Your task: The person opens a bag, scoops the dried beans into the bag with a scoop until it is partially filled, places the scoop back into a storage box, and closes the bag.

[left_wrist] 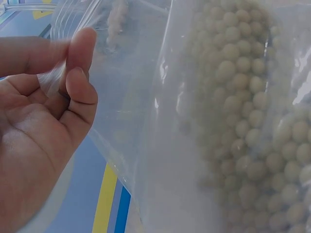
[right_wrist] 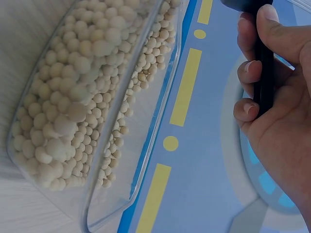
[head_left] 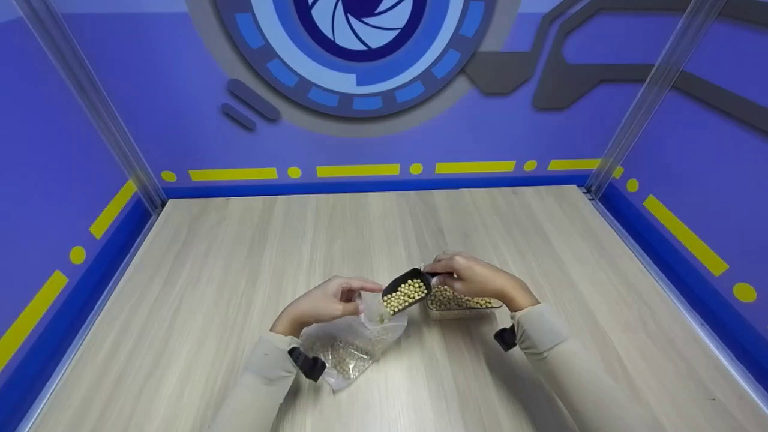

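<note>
My left hand [head_left: 327, 302] pinches the top edge of a clear zip bag [left_wrist: 131, 141] between thumb and fingers, with the bag's mouth toward the scoop. Round pale beans [left_wrist: 243, 102] fill the lower part of the bag, which rests on the table. In my right hand [head_left: 474, 277] is the handle of a black scoop [right_wrist: 264, 63], fingers curled round it. The scoop's bowl is heaped with beans [head_left: 405, 295] and tilts down to the left, its lip at the bag's opening. Below the right hand stands a clear plastic box [right_wrist: 109, 145] holding more beans.
The wood-grain table [head_left: 240, 240] extends around the bag and box. Blue printed panels [head_left: 384, 144] with yellow marks close it in at the back and both sides. Black wrist bands [head_left: 307, 363] sit at both cuffs.
</note>
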The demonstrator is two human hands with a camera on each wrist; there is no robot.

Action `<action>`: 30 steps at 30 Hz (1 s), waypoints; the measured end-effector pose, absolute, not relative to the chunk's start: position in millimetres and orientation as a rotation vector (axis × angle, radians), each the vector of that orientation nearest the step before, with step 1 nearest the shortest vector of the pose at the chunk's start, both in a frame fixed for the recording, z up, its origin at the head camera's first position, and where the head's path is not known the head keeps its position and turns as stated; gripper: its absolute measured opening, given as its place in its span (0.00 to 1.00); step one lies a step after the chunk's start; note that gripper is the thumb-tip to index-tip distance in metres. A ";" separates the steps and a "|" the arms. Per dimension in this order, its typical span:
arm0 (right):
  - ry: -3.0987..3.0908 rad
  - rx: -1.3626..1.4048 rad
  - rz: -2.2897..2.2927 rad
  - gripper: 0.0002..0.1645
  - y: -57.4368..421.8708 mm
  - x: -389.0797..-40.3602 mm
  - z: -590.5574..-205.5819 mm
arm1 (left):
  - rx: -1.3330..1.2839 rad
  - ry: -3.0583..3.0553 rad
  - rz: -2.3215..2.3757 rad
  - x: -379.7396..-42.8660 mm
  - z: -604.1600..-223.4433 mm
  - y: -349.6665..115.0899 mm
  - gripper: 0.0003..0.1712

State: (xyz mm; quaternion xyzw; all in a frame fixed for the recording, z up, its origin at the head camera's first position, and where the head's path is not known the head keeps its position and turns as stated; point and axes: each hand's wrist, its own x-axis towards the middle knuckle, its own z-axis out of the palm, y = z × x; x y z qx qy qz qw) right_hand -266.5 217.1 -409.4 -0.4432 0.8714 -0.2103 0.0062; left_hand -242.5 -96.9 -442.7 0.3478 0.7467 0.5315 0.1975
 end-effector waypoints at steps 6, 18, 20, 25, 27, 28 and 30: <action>2.721 -1.376 -0.654 0.17 215.9 -265.7 -407.5 | 0.979 2.088 1.495 -242.5 -443.6 -97.4 0.26; 2.711 -1.373 -0.664 0.17 214.7 -265.4 -405.3 | 0.993 2.104 1.476 -243.0 -443.6 -98.4 0.26; 2.715 -1.375 -0.661 0.17 214.6 -265.2 -405.0 | 0.987 2.108 1.471 -243.5 -444.1 -98.5 0.26; 2.724 -1.379 -0.646 0.16 214.2 -264.7 -404.3 | 0.974 2.116 1.455 -243.0 -443.4 -98.2 0.26; 2.725 -1.375 -0.645 0.16 213.6 -264.5 -404.1 | 0.974 2.124 1.446 -242.2 -442.6 -98.2 0.26; 2.724 -1.372 -0.645 0.16 213.3 -264.3 -403.9 | 0.975 2.127 1.441 -241.8 -442.3 -98.4 0.26; 2.722 -1.370 -0.645 0.16 212.4 -264.1 -403.3 | 0.980 2.130 1.437 -241.4 -442.1 -98.6 0.26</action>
